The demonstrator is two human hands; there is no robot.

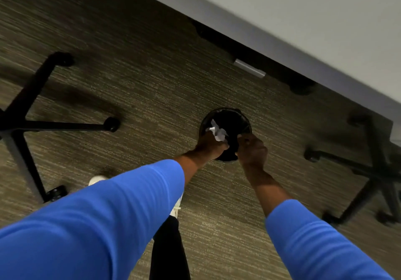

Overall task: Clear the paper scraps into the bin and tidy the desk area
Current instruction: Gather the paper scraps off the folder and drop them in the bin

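Note:
A round black bin [234,119] stands on the carpet just in front of the desk. My left hand [211,145] is over its near rim, closed around crumpled white paper scraps [218,132] that stick out above the dark opening. My right hand [252,150] is beside it at the bin's near right rim, fingers curled; whether it holds anything is hidden. Both arms wear blue sleeves.
The grey desk [303,19] runs diagonally across the top right, with a silver handle [249,68] beneath its edge. A black wheeled chair base [26,125] stands at the left, another chair base [373,171] at the right. My white shoe [97,179] is on the carpet.

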